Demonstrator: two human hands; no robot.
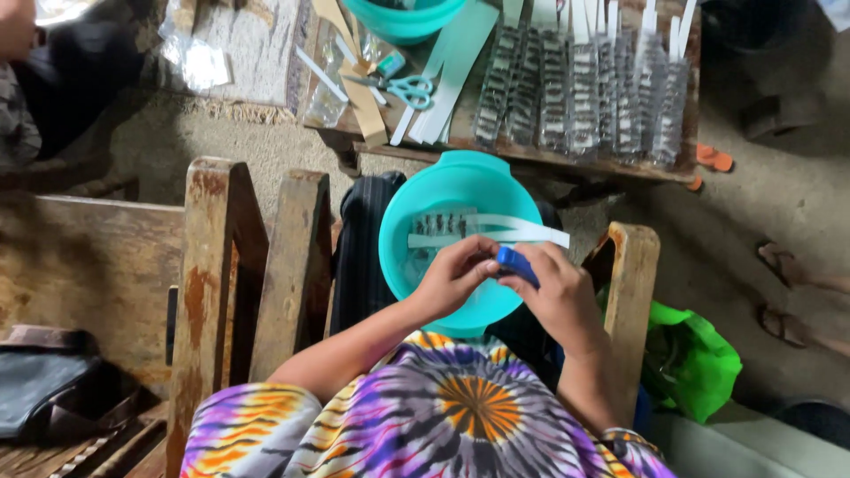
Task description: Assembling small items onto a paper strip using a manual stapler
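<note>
Head view looks down on a low wooden table [531,152] at the far side, carrying rows of clear packets [580,93], pale card strips [456,66], teal-handled scissors [409,88] and part of a second teal bowl [403,19]. Nearer, a worn wooden bench [208,265] stands at the left and a green bag [691,358] lies at the right. In the middle, a teal basin [443,190] rests on the person's lap, holding a white card strip [509,230] with small dark items fixed along it. The left hand [456,274] pinches the strip's near end, fingers curled together. The right hand [558,296] is closed round a small blue tool [516,265], pressed against that same end. The strip looks light, thin and bendy, likely to crease; it is best held flat by its bare edge, clear of the small pieces.
</note>
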